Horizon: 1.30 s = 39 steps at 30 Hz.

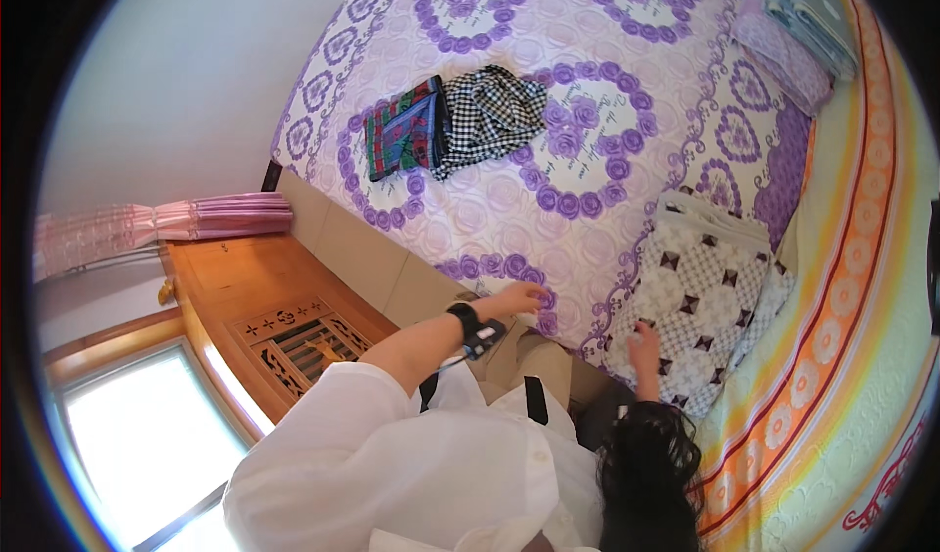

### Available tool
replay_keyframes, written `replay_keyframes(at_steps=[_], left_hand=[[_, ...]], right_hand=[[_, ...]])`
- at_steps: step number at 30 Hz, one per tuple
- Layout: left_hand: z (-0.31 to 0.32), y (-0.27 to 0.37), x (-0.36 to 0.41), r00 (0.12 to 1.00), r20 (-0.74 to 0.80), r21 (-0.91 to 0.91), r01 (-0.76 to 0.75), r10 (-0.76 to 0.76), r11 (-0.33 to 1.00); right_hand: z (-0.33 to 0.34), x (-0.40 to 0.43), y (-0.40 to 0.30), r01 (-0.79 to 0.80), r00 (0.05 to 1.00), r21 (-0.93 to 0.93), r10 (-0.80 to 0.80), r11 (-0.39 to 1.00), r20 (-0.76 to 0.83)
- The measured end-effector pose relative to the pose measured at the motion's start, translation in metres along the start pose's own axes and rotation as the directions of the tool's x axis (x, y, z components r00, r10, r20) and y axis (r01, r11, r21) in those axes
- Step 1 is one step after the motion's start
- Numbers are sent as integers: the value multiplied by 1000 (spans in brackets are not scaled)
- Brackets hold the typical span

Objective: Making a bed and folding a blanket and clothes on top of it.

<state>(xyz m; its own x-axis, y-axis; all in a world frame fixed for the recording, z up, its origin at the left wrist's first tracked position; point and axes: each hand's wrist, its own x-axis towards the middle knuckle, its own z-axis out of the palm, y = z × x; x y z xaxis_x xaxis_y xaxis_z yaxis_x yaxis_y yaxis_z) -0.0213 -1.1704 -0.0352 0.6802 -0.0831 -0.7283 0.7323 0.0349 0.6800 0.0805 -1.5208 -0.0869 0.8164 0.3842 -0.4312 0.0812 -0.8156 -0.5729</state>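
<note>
My left hand (517,299), with a black band on its wrist, is over the near edge of a purple rose-print bedsheet (470,221). Its fingers are slightly bent and nothing shows in them. To the right, my right hand (645,340) is at the left edge of a folded grey-and-white patterned cloth (705,287) with dark squares. Thumb and fingers are apart there; whether they touch the cloth I cannot tell. Farther up the bed lies a folded black-and-white checked cloth (493,118), against a folded multicoloured plaid cloth (402,137).
A yellow-and-orange bed cover (822,346) runs along the right. At the upper right lie a folded lilac textile (786,60) and folded grey-blue textiles (811,16). A beige bed panel (352,247), a carved wooden cabinet (242,273) and a gathered pink curtain (220,218) are on the left.
</note>
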Motion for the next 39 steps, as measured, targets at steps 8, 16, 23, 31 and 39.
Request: replay_keyframes(at_steps=[8,16,23,31,39], left_hand=[[-200,-108,-68,878,-387,-373,129,-281,919],[-280,-142,-128,867,-338,-583,112,-365,804],[-335,-170,-170,827,-395,-736,-23,-400,677],[-394,-126,-188,770,-577,-666,-250,-272,703],[-436,147,-208,328,-686,412,-560,649,719]], right_hand=[[84,63,-225,27,875,324,-180,946,450],[190,244,-386,296,901,207,-344,933,263],[307,313,-537,-254,950,797,-12,548,311],[188,260,-660,-327,799,786,-291,524,527],[-82,102,-756,337,597,797,-768,501,230]])
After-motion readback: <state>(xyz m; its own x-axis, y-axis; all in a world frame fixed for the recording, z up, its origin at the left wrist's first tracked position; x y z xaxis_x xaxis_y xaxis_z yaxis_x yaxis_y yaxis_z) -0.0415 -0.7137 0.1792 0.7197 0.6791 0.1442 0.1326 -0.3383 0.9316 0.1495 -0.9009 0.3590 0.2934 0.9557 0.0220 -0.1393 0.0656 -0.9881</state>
